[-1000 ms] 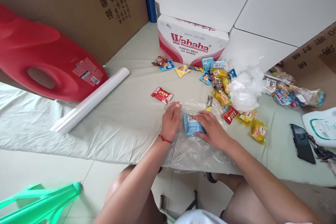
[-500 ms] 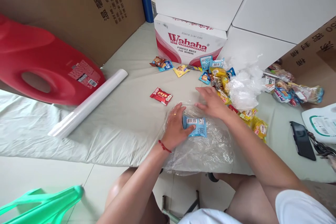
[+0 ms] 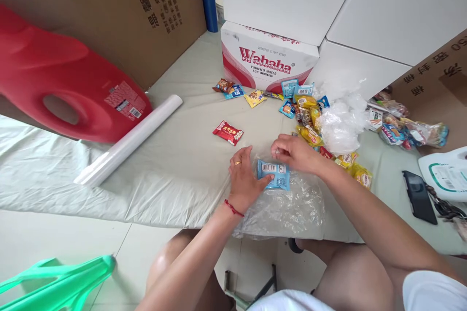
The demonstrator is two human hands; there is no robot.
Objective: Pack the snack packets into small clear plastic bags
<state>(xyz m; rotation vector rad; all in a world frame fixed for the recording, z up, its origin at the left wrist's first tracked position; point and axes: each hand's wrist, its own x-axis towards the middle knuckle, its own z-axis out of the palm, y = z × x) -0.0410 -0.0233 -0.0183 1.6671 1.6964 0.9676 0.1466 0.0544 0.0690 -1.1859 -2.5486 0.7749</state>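
A blue snack packet [image 3: 280, 182] with a barcode lies on a clear plastic bag [image 3: 292, 211] near the table's front edge. At its left is my left hand [image 3: 245, 175], fingers apart, with the thumb resting on the packet. My right hand [image 3: 294, 152] is at the packet's upper right, fingertips pinched together over the far edge of the bag. A bit of clear film shows at the fingertips, though most of the grip is hidden. Beyond my left hand lies a red snack packet [image 3: 228, 132], which neither hand touches.
More snack packets [image 3: 308, 109] and crumpled clear plastic [image 3: 341, 126] lie to the right. Behind stands a Wahaha carton [image 3: 270, 60]. A white roll [image 3: 131, 141] and red jug [image 3: 91, 82] are at the left; a phone [image 3: 419, 197] lies far right.
My right hand has drawn back slightly toward me, and its spread fingers have closed into a pinch at the bag's edge. My left hand keeps its place by the blue packet.
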